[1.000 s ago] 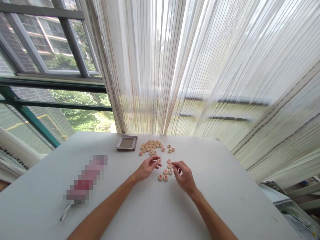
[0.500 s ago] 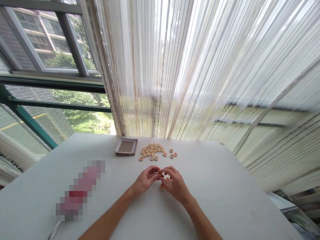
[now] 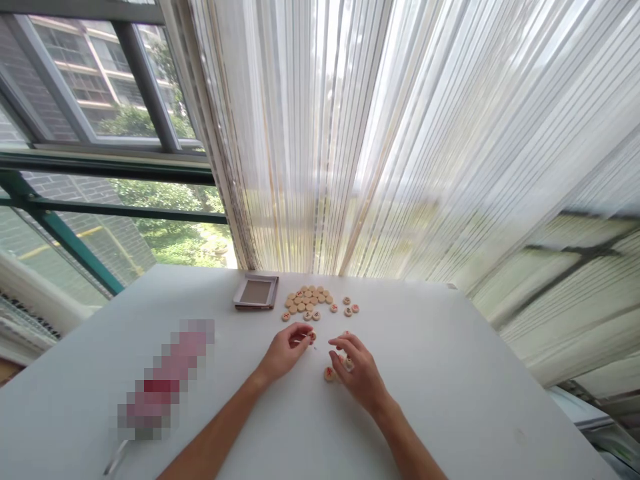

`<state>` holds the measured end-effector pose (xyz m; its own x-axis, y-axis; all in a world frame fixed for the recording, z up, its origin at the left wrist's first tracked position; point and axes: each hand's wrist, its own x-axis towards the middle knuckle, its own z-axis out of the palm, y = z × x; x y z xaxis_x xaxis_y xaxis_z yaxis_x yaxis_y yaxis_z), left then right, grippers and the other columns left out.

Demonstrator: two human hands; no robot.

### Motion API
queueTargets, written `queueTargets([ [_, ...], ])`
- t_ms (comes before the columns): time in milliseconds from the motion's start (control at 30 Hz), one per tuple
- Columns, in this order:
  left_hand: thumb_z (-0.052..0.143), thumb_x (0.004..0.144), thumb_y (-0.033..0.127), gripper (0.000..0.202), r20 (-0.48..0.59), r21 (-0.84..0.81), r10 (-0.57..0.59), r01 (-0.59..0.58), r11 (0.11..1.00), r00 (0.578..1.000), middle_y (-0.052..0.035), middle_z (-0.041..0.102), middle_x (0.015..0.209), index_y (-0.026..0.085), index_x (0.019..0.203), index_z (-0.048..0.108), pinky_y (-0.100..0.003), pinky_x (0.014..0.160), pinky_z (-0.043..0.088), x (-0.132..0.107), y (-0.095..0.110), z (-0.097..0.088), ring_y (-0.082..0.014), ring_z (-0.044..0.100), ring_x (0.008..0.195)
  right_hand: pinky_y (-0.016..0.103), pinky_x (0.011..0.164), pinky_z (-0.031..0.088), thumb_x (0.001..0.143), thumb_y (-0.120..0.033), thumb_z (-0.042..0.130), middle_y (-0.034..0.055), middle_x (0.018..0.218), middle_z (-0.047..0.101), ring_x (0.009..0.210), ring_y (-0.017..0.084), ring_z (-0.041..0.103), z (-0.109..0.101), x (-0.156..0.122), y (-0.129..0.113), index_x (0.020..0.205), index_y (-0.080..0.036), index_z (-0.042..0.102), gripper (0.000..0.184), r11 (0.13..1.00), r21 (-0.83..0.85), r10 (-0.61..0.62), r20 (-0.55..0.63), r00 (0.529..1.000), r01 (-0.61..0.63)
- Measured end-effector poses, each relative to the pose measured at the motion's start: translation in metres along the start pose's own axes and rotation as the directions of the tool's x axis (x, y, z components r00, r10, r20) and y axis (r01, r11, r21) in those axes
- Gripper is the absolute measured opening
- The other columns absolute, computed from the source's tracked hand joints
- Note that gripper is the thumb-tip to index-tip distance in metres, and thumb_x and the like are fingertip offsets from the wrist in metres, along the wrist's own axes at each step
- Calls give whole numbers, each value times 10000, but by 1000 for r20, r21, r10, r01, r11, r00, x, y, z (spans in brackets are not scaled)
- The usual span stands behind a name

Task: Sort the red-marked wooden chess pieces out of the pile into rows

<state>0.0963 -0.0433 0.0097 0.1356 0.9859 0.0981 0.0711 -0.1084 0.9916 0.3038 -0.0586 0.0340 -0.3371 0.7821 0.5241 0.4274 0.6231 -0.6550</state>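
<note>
Left hand (image 3: pixel 284 349) pinched a round piece (image 3: pixel 313 335) over the worktop (image 3: pixel 240 413). Right hand (image 3: pixel 361 373) was half-spread above other pieces (image 3: pixel 329 374).

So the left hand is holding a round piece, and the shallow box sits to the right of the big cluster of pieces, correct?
Not quite: the head view shows the shallow box to the left of the big cluster of pieces. The left hand is indeed holding a round piece.
</note>
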Motion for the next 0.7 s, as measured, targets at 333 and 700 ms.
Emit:
queueTargets([
  [333, 543, 890, 290, 200, -85, 721, 208, -83, 688, 975, -56, 707, 942, 224, 974, 712, -321, 768, 503, 27, 3, -36, -209, 654, 803, 316, 787, 561, 935, -212, 496, 79, 993, 626, 889, 188, 635, -7, 0, 3, 1045, -234, 664, 202, 998, 53, 39, -79, 996, -35],
  [700, 454, 945, 260, 259, -12, 818, 334, -183, 545, 943, -73, 673, 1078, 212, 1098, 656, -359, 922, 483, 37, -6, -37, -231, 623, 996, 325, 756, 557, 934, -204, 484, 75, 963, 635, 828, 182, 627, -16, 0, 5, 1031, -234, 673, 215, 996, 72, 53, -144, 988, -43],
])
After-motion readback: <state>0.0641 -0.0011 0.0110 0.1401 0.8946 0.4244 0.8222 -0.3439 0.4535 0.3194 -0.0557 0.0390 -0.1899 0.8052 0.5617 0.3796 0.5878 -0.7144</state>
